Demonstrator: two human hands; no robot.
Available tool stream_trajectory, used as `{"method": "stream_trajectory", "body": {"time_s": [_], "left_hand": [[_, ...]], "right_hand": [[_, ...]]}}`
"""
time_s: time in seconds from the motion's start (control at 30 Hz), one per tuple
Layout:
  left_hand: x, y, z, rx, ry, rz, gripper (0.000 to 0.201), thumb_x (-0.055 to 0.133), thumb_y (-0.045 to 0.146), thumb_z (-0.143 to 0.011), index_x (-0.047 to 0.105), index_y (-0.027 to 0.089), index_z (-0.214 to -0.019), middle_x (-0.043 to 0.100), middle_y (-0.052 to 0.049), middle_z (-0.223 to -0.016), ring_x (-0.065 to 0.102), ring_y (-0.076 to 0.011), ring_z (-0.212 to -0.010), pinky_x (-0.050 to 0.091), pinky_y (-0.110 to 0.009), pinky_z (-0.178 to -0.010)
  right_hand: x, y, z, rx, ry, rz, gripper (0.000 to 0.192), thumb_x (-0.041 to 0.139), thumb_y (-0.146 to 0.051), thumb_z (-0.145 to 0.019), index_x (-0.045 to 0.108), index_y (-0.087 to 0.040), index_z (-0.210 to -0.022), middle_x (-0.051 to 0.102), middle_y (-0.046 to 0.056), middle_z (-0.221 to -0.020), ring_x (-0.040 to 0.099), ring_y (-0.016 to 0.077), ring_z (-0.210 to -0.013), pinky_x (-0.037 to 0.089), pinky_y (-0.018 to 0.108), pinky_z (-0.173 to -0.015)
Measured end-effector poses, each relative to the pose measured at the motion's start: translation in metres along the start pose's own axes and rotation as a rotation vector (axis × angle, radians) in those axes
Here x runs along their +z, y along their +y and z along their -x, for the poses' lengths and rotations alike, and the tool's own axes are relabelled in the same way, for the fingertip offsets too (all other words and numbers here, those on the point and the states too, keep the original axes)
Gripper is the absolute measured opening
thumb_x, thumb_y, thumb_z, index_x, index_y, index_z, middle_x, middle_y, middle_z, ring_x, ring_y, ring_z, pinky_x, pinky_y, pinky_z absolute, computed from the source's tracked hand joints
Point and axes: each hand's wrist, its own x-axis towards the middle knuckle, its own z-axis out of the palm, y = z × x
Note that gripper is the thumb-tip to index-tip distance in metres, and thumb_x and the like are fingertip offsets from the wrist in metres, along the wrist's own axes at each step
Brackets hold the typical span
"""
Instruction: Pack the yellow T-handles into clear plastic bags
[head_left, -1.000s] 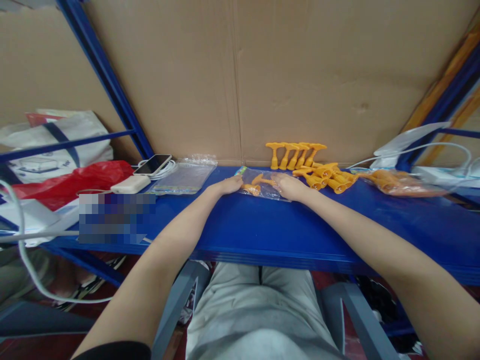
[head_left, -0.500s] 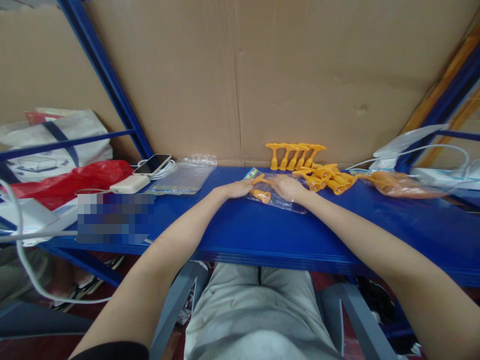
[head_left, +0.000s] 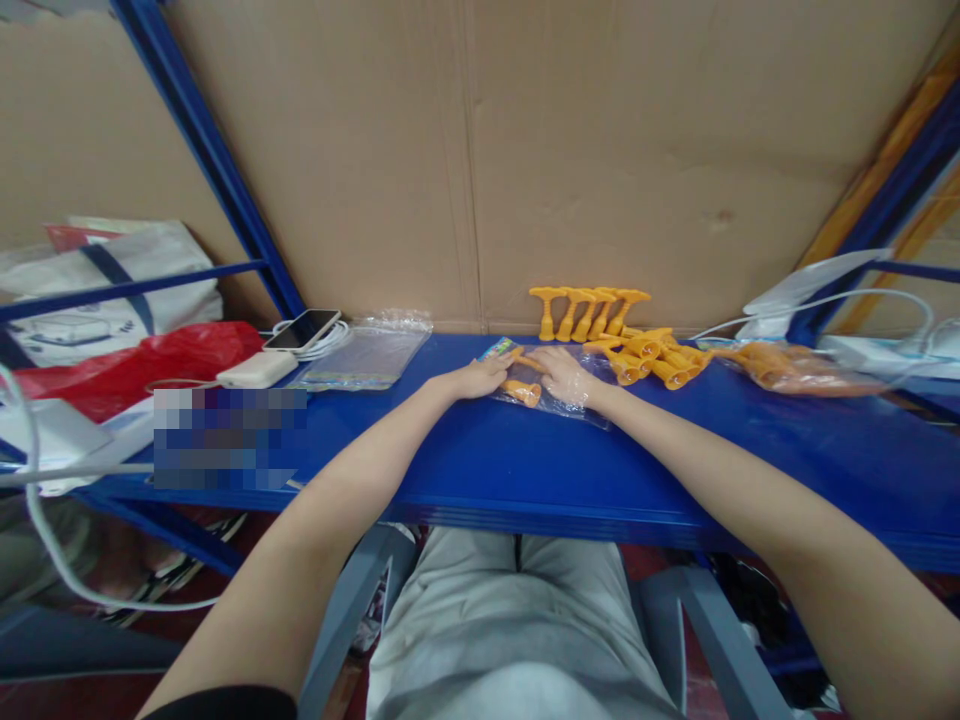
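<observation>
A clear plastic bag (head_left: pixel 596 413) lies on the blue tabletop with yellow T-shaped plastic pieces (head_left: pixel 523 393) inside, and a colourful printed label (head_left: pixel 497 348) shows at its far left corner. My left hand (head_left: pixel 482 378) grips the bag's left end beside the label, its fingertips partly hidden. Stretched flat across the bag's middle, my right hand (head_left: pixel 564 376) has its fingers pointing left and covers part of the contents. Just right of it, several loose yellow pieces (head_left: pixel 649 350) are heaped. Behind them, a row of similar pieces (head_left: pixel 587 312) stands upright against the cardboard.
A filled bag of yellow pieces (head_left: pixel 795 368) lies on the right. At left are flat clear bags (head_left: pixel 364 352), a phone (head_left: pixel 306 330), a white power bank (head_left: pixel 257 370) and a red plastic bag (head_left: pixel 150 365). A cardboard wall (head_left: pixel 480 150) closes the back of the blue table (head_left: pixel 495 465).
My right hand has slid slightly left over the bag, its fingers now nearer my left hand. My left hand has shifted only a little; the loose and standing pieces stay put.
</observation>
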Motion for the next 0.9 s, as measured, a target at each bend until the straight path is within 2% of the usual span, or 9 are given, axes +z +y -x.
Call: {"method": "stream_trajectory", "body": {"time_s": [0.13, 0.27, 0.37, 0.43, 0.53, 0.7, 0.9], "left_hand": [[0.0, -0.003, -0.001, 0.028, 0.034, 0.002, 0.059, 0.022, 0.035, -0.095, 0.022, 0.024, -0.153, 0.024, -0.001, -0.159, 0.023, -0.0193, -0.147, 0.019, -0.039, -0.119], [-0.002, 0.002, 0.001, 0.023, 0.027, -0.007, 0.06, 0.022, 0.03, -0.094, 0.023, 0.019, -0.153, 0.021, -0.002, -0.16, 0.021, -0.0173, -0.147, 0.018, -0.032, -0.118], [-0.004, 0.006, 0.003, -0.001, 0.014, -0.009, 0.06, 0.021, 0.031, -0.094, 0.02, 0.021, -0.154, 0.019, -0.001, -0.16, 0.023, -0.018, -0.147, 0.02, -0.033, -0.118], [-0.005, 0.008, 0.004, -0.038, 0.013, -0.007, 0.061, 0.022, 0.032, -0.094, 0.019, 0.023, -0.155, 0.021, -0.001, -0.16, 0.027, -0.0209, -0.145, 0.022, -0.037, -0.117], [-0.006, 0.01, 0.006, -0.104, 0.014, -0.014, 0.061, 0.025, 0.034, -0.095, 0.019, 0.022, -0.155, 0.029, -0.004, -0.157, 0.035, -0.0244, -0.141, 0.028, -0.038, -0.115], [-0.006, 0.008, 0.007, -0.142, 0.017, -0.019, 0.062, 0.027, 0.036, -0.095, 0.02, 0.023, -0.155, 0.045, -0.005, -0.149, 0.048, -0.0262, -0.133, 0.035, -0.036, -0.109], [-0.003, 0.001, 0.004, -0.156, 0.041, 0.001, 0.061, 0.029, 0.039, -0.094, 0.027, 0.02, -0.153, 0.051, -0.007, -0.144, 0.052, -0.0262, -0.129, 0.038, -0.035, -0.107]], "right_hand": [[-0.01, -0.012, 0.004, 0.113, 0.012, 0.11, 0.052, 0.042, -0.013, -0.08, 0.054, -0.004, -0.13, 0.057, 0.019, -0.131, 0.051, 0.0293, -0.121, 0.04, 0.043, -0.102], [-0.032, -0.032, 0.006, 0.269, -0.051, 0.298, 0.038, 0.043, -0.022, -0.089, 0.062, -0.003, -0.116, 0.063, 0.026, -0.116, 0.058, 0.0349, -0.113, 0.045, 0.044, -0.095], [-0.042, -0.04, 0.005, 0.442, -0.123, 0.301, 0.039, 0.045, -0.033, -0.093, 0.062, -0.007, -0.117, 0.067, 0.026, -0.109, 0.064, 0.0354, -0.105, 0.049, 0.042, -0.086], [-0.043, -0.04, 0.004, 0.496, -0.164, 0.264, 0.04, 0.044, -0.035, -0.094, 0.061, -0.01, -0.121, 0.069, 0.023, -0.105, 0.067, 0.0335, -0.101, 0.05, 0.04, -0.083], [-0.039, -0.035, 0.005, 0.482, -0.168, 0.232, 0.039, 0.043, -0.03, -0.094, 0.059, -0.01, -0.123, 0.07, 0.022, -0.103, 0.068, 0.0316, -0.099, 0.051, 0.038, -0.081], [-0.026, -0.015, 0.005, 0.396, -0.058, 0.14, 0.035, 0.043, -0.024, -0.091, 0.062, -0.008, -0.116, 0.07, 0.02, -0.109, 0.066, 0.0281, -0.103, 0.05, 0.036, -0.087], [-0.015, 0.004, 0.005, 0.354, 0.011, 0.001, 0.041, 0.047, -0.02, -0.088, 0.057, -0.006, -0.126, 0.063, 0.021, -0.125, 0.062, 0.0273, -0.115, 0.046, 0.038, -0.099]]}}
